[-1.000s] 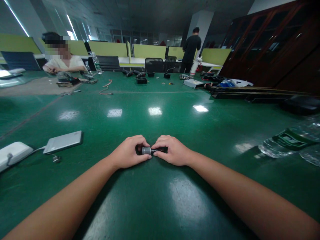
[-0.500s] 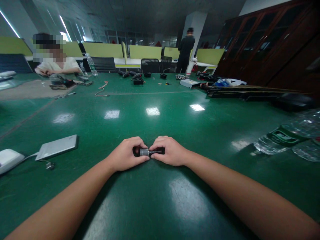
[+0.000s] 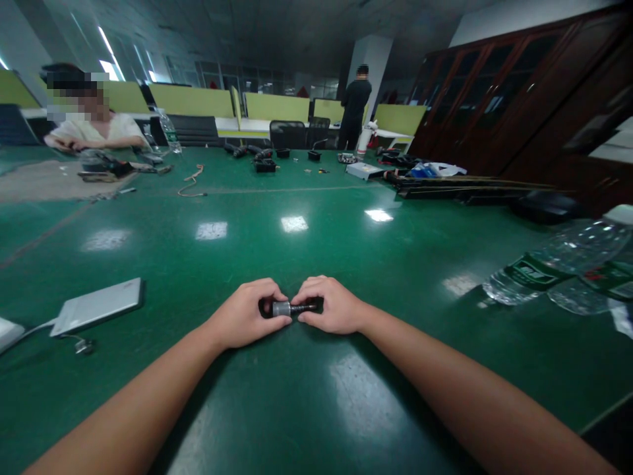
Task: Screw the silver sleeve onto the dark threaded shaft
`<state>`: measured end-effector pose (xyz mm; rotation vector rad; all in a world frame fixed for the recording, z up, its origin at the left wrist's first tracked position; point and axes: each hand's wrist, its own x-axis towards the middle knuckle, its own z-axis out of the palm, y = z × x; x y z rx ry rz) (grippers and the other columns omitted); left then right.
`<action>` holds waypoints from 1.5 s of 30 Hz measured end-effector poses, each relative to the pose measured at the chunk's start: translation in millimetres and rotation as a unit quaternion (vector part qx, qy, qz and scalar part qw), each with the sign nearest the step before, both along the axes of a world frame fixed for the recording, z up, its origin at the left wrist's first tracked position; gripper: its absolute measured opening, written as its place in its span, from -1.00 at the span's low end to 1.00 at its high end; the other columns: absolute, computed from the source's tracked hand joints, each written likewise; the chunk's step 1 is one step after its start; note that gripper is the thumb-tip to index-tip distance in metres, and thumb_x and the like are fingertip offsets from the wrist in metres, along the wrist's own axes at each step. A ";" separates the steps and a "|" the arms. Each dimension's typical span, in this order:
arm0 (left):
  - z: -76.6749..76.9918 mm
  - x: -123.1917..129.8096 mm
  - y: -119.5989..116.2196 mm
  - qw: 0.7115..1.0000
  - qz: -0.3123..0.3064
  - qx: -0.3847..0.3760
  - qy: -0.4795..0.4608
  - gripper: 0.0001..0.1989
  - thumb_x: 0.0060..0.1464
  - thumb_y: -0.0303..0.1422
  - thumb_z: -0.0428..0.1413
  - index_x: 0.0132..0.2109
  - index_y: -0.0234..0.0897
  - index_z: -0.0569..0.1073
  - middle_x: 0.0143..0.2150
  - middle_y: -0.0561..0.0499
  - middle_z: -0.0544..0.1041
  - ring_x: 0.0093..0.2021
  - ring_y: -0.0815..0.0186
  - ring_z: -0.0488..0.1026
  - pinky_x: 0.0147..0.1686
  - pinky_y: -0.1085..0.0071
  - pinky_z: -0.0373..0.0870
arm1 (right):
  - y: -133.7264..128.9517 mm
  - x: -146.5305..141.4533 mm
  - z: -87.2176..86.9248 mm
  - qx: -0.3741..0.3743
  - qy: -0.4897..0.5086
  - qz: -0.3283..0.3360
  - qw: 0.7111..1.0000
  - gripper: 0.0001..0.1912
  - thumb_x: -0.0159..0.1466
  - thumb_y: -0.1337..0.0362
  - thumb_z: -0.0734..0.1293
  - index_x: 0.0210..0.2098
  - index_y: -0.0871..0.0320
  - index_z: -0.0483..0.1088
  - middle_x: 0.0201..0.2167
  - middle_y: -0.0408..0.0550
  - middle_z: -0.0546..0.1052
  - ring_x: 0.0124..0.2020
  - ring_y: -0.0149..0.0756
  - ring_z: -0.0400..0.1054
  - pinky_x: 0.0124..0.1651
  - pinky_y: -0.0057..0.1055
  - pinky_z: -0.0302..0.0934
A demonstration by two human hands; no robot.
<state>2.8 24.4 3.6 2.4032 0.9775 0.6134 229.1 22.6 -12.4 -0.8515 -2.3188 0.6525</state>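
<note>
A small grey metal cylinder with a dark threaded rod (image 3: 300,308) sticking out of its right end lies level, low over the green table, between my hands. My left hand (image 3: 246,313) closes round the cylinder, thumb below and fingers above; its left end is in shadow inside the palm. Curled about the rod from the other side is my right hand (image 3: 332,305), fingers above and thumb just beneath. The rod shows in the gap between that thumb and the fingers, and I cannot tell how firmly they press on it.
At the left, a white power bank (image 3: 99,305) with a cable lies on the green table (image 3: 277,396). Two water bottles (image 3: 534,270) are at the right. Tools, black parts and a silver box (image 3: 364,171) lie farther back. One person sits at far left; another stands behind.
My right thumb and fingers have moved slightly apart, and more of the threaded rod shows. My left hand keeps hold of the cylinder. The view has turned a little to the right.
</note>
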 end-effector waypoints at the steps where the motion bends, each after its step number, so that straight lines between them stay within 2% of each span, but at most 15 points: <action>1: 0.5 -0.1 -0.2 1.000 0.000 -0.001 0.000 -0.83 0.01 -0.30 0.25 -0.26 -0.29 0.50 -0.36 0.02 0.46 -0.37 0.32 0.39 -0.35 0.43 0.29 | -0.1 -1.2 -0.1 -0.007 -0.001 -0.006 1.000 -0.80 0.06 0.39 0.43 -0.28 0.16 0.55 -0.39 -0.09 0.56 -0.32 -0.29 0.41 -0.16 -0.35 0.25; 7: 2.7 -1.3 -2.0 1.000 0.000 -0.005 -0.004 -0.84 0.01 -0.32 0.24 -0.25 -0.28 0.50 -0.36 0.03 0.46 -0.38 0.33 0.39 -0.36 0.45 0.28 | -3.7 -11.5 -2.3 -0.049 -0.010 -0.069 0.996 -0.83 0.03 0.42 0.44 -0.34 0.19 0.56 -0.46 -0.11 0.52 -0.41 -0.35 0.36 -0.29 -0.42 0.22; 10: 1.6 -1.8 -2.4 1.000 0.002 -0.003 -0.004 -0.84 0.01 -0.32 0.24 -0.25 -0.28 0.50 -0.36 0.03 0.45 -0.38 0.33 0.38 -0.36 0.45 0.28 | -3.7 -13.6 -3.3 -0.063 -0.001 -0.085 0.994 -0.86 0.05 0.41 0.44 -0.35 0.18 0.57 -0.44 -0.10 0.54 -0.40 -0.35 0.37 -0.29 -0.42 0.22; 14: 0.1 -1.0 -2.3 1.000 0.011 -0.001 0.004 -0.84 0.02 -0.32 0.24 -0.25 -0.28 0.50 -0.35 0.03 0.45 -0.37 0.32 0.39 -0.35 0.44 0.28 | -2.9 -11.9 -3.3 -0.076 0.000 -0.070 0.995 -0.86 0.07 0.40 0.45 -0.34 0.15 0.59 -0.41 -0.09 0.58 -0.36 -0.34 0.41 -0.26 -0.42 0.23; 18: -0.1 0.7 -1.8 1.000 0.023 -0.010 0.008 -0.84 0.02 -0.31 0.25 -0.26 -0.29 0.49 -0.36 0.04 0.45 -0.35 0.32 0.39 -0.33 0.43 0.27 | -5.9 -11.1 -2.7 -0.103 0.013 -0.118 0.988 -0.78 0.07 0.41 0.45 -0.26 0.12 0.58 -0.38 -0.12 0.59 -0.35 -0.34 0.43 -0.26 -0.43 0.24; 21: -0.1 1.1 -1.3 1.000 0.024 -0.015 0.007 -0.84 0.02 -0.31 0.25 -0.27 -0.29 0.48 -0.36 0.04 0.45 -0.35 0.31 0.39 -0.33 0.42 0.27 | -8.4 -12.2 -1.1 -0.119 0.011 -0.137 0.983 -0.81 0.06 0.41 0.46 -0.30 0.12 0.57 -0.42 -0.14 0.57 -0.38 -0.36 0.41 -0.30 -0.43 0.23; 28: -0.9 -0.1 -1.2 1.000 0.020 -0.019 0.001 -0.83 0.02 -0.31 0.25 -0.26 -0.30 0.49 -0.36 0.04 0.45 -0.36 0.32 0.40 -0.34 0.43 0.27 | -8.6 -13.7 1.2 -0.054 -0.007 -0.117 0.992 -0.89 0.07 0.39 0.48 -0.37 0.13 0.55 -0.41 -0.12 0.56 -0.33 -0.32 0.39 -0.24 -0.38 0.20; 45: -2.0 -0.6 -1.9 1.000 0.018 -0.022 -0.003 -0.84 0.01 -0.35 0.26 -0.25 -0.31 0.50 -0.35 0.04 0.45 -0.36 0.33 0.39 -0.33 0.42 0.27 | -10.8 -9.8 4.4 -0.048 -0.010 -0.105 0.993 -0.89 0.08 0.40 0.49 -0.36 0.17 0.56 -0.43 -0.10 0.54 -0.33 -0.32 0.38 -0.24 -0.39 0.20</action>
